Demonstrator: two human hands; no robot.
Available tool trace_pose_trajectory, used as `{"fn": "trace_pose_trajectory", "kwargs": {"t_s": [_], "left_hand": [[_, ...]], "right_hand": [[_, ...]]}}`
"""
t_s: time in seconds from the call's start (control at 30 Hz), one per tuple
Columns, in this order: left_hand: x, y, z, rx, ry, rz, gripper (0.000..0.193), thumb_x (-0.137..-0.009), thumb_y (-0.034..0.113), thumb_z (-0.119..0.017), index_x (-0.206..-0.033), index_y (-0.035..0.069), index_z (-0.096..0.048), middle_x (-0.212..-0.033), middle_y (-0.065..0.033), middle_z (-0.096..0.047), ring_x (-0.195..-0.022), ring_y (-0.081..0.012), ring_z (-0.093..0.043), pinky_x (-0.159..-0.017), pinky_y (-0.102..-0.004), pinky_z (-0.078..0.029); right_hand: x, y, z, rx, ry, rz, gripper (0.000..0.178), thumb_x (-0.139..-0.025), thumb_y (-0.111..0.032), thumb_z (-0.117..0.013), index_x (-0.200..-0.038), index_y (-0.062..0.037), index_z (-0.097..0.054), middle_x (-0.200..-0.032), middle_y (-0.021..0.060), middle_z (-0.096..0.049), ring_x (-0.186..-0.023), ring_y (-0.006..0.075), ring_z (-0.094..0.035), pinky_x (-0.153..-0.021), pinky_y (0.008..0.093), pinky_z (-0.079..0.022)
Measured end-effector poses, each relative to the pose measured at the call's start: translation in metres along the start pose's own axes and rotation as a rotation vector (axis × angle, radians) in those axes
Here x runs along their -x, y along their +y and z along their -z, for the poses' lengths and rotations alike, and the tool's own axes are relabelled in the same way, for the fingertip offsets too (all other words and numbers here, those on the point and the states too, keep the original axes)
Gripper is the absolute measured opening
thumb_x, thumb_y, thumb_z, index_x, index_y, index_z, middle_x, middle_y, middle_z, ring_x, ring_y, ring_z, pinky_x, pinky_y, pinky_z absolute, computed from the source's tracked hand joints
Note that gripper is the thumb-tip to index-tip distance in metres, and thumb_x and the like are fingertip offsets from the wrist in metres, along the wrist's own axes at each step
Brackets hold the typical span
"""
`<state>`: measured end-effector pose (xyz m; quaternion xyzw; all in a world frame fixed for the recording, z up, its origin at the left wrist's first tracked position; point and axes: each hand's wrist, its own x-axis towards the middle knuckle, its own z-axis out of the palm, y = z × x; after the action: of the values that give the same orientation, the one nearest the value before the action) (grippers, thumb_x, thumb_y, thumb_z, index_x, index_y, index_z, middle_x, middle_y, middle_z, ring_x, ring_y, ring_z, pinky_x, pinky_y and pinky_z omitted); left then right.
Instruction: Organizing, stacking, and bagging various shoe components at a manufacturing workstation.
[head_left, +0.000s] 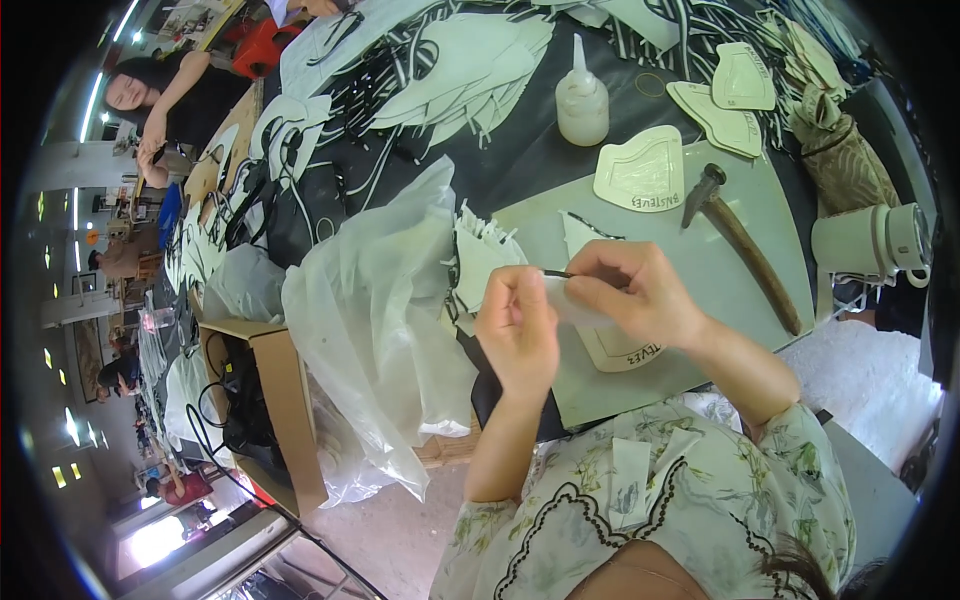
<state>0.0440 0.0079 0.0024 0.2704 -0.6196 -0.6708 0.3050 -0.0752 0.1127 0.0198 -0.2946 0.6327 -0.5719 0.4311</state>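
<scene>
My left hand (518,325) and my right hand (636,292) are raised over the pale cutting board (720,335), close together. Between them, in pinched fingers, is a small whitish piece (566,303) with a narrow black strip along its upper edge. Fingers cover most of the piece, so its full shape is hidden. Below the right hand a cream template (612,350) lies partly covered on the board. Just beyond the hands rests a white cut piece (580,232) with a dark edge. A stack of white pieces (485,255) sits beside my left hand.
A hammer (745,245) with a wooden handle lies on the board's right. Past it are a cream template (640,170) and a squeeze bottle (582,105). A plastic bag (385,310) and cardboard box (285,400) stand left, a lidded mug (865,242) right. Another person (165,110) sits far left.
</scene>
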Motion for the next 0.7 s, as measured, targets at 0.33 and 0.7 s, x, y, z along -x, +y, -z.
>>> {"fn": "trace_pose_trajectory", "kwargs": {"t_s": [0.33, 0.7], "left_hand": [[-0.008, 0.005, -0.018, -0.032, 0.089, -0.166, 0.017, -0.094, 0.007, -0.052, -0.079, 0.001, -0.051, -0.07, 0.002, -0.051, -0.062, -0.0025, -0.041, -0.054, -0.0189, -0.034], [-0.005, 0.003, -0.015, -0.196, 0.003, -0.161, 0.024, -0.096, 0.012, -0.052, -0.075, 0.004, -0.047, -0.062, 0.0047, -0.046, -0.055, -0.0015, -0.037, -0.047, -0.0202, -0.03]], "right_hand": [[0.004, 0.014, -0.016, -0.421, -0.002, 0.119, 0.005, -0.088, -0.005, -0.06, -0.084, -0.0021, -0.058, -0.076, -0.0043, -0.055, -0.07, 0.0018, -0.048, -0.059, 0.0197, -0.04], [0.0, 0.008, -0.004, -0.383, -0.055, -0.085, 0.013, -0.092, -0.01, -0.055, -0.082, -0.0015, -0.057, -0.074, -0.0042, -0.053, -0.067, 0.0019, -0.044, -0.056, 0.0217, -0.037]]}}
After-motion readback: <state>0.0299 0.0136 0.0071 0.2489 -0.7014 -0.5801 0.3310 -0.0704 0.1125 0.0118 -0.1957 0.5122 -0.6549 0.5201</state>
